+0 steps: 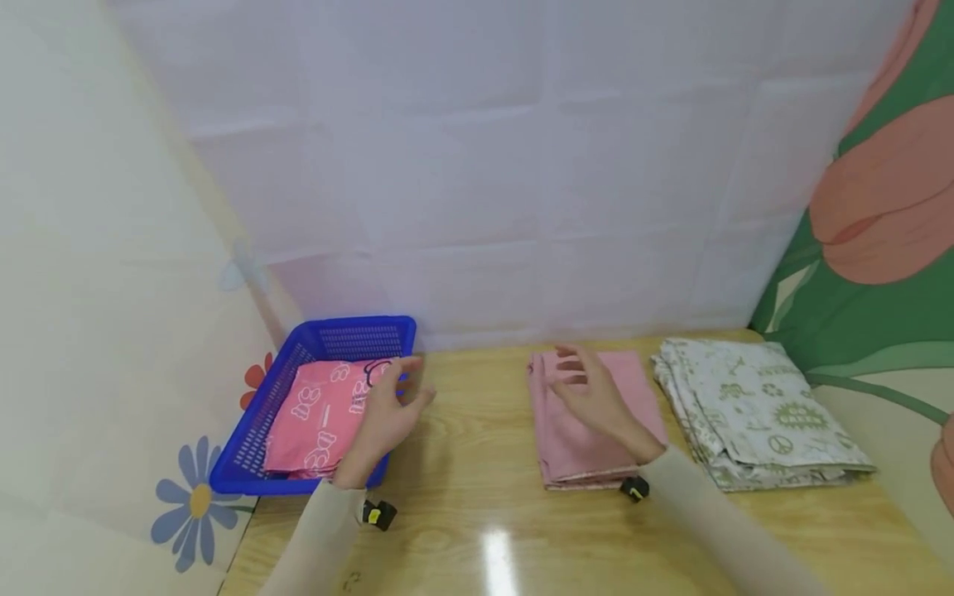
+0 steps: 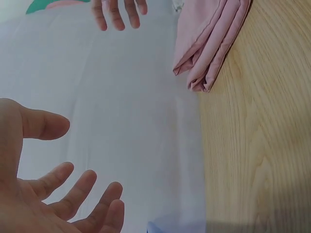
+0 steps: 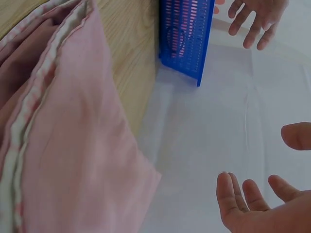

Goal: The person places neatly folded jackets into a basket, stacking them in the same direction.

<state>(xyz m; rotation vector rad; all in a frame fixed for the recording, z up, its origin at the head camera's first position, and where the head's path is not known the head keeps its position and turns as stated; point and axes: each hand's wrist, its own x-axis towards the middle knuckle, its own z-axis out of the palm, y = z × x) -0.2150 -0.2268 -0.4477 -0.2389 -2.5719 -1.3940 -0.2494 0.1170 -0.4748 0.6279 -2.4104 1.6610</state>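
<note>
Indoors, a boxed-in table corner; home or studio, can't tell. Light wood-grain tabletop (image 1: 477, 439) right up against a plain white, creased, sheet-like backdrop (image 1: 477, 182). Left side: pale cream wall covering (image 1: 112, 290) printed with a blue-petalled, orange-centred flower (image 1: 199, 502). Right side: green-and-cream wall covering (image 1: 857, 319) printed with large pink blooms (image 1: 887, 199). Bright white glare (image 1: 498, 563) on the wood. Blue perforated plastic basket (image 1: 361, 341), folded plain pink cloth stack (image 1: 565, 451), folded white-and-green printed cloth stack (image 1: 760, 414): household-type goods.

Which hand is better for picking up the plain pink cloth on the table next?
Probably the right hand: it's above the plain pink cloth, holding nothing. The left hand is empty too, but over beside the blue basket.
</note>
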